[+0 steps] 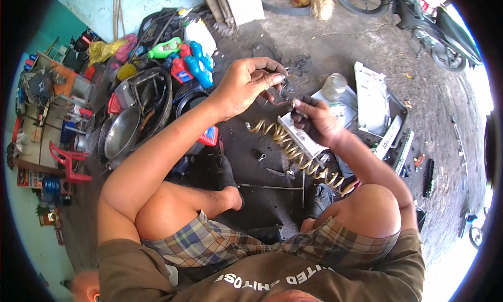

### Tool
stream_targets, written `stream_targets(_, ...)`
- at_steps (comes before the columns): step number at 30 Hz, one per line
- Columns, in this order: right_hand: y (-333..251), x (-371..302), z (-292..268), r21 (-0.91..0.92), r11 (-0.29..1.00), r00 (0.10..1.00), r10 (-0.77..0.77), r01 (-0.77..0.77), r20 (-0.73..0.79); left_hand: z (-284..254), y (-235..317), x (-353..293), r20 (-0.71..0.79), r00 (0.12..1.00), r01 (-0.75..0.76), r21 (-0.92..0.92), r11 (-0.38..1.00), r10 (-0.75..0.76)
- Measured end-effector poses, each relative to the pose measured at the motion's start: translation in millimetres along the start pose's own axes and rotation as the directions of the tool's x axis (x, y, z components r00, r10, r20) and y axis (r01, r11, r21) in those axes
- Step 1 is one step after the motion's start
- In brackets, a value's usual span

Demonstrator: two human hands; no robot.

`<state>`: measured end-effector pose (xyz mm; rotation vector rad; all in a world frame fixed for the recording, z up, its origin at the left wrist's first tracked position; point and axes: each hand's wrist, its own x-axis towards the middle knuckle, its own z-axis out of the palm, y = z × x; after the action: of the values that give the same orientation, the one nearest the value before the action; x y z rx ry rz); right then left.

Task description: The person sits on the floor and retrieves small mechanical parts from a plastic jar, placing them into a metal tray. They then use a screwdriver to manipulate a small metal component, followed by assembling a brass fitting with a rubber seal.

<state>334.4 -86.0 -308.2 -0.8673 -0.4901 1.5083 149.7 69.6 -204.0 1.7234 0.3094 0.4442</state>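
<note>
In front of my knees, above the dark floor, my left hand (253,86) is closed in a pinch, thumb against curled fingers. Slightly lower and to its right, my right hand (318,119) also pinches, its fingertips blackened with grime. Between the two sets of fingertips shows a small dark part (283,92) with what looks like a thin reddish strand; its kind is too small to make out. Below my right hand lie a gold coiled hose (285,144) and a flat white box-like piece (299,137). A clear jar (334,86) stands just beyond that hand.
Blue, red and green bottles (198,71) crowd the left, beside a round metal pan (122,131) and a red chair (69,162). White panels (371,100) lie to the right. A small wrench (261,158) rests between my feet. Motorcycles (437,34) stand at the far right.
</note>
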Motion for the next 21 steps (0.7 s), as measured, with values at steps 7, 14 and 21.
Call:
stream_targets(7, -108, -79, 48, -0.101, 0.988, 0.993, -0.115, 0.119, 0.041, 38, 60, 14, 0.093, 0.965, -0.249, 0.032, 0.968, 0.245)
stream_targets(14, -147, -79, 86, 0.096, 0.918, 0.899, -0.397, 0.386, 0.185, 49, 89, 27, -0.022, 0.898, -0.44, -0.092, 0.893, 0.44)
stream_targets(21, -122, -38, 99, 0.451, 0.784, 0.827, -0.54, 0.426, 0.157, 46, 100, 23, -0.177, 0.848, -0.519, -0.085, 0.851, 0.499)
